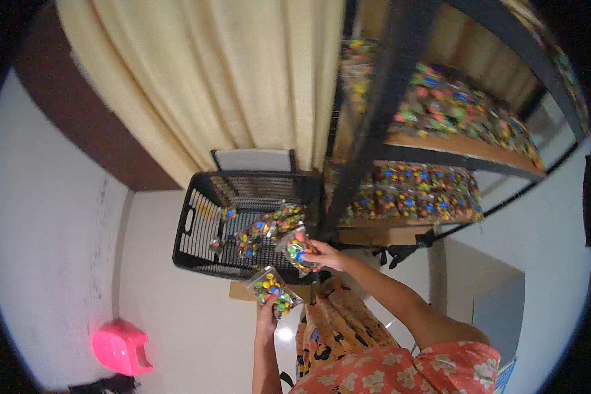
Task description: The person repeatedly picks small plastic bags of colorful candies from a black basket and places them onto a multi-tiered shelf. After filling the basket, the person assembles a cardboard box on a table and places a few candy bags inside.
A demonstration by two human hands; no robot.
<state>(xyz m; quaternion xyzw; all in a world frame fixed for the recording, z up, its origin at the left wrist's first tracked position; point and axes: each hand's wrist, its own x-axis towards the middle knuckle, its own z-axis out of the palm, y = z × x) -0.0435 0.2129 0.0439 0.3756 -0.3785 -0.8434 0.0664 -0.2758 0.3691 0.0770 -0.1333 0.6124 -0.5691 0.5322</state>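
My left hand [267, 315] grips a clear plastic bag of colourful round pieces [275, 291], held just outside the near rim of a black plastic basket [197, 263]. In my right hand [329, 256] is a second clear bag of the same pieces [298, 252], over the basket's near right side. Several more such bags [258, 229] lie inside on the slatted floor, mostly towards the right. Green, yellow, blue, red and brown pieces show through the plastic. My fingers partly cover both held bags.
To the right rises a dark-framed rack [369, 143] with rows of similar bags [413, 189] on its shelves. A cream curtain [216, 74] hangs behind the basket. A pink plastic stool [120, 347] stands on the floor at lower left, near the white wall [54, 197].
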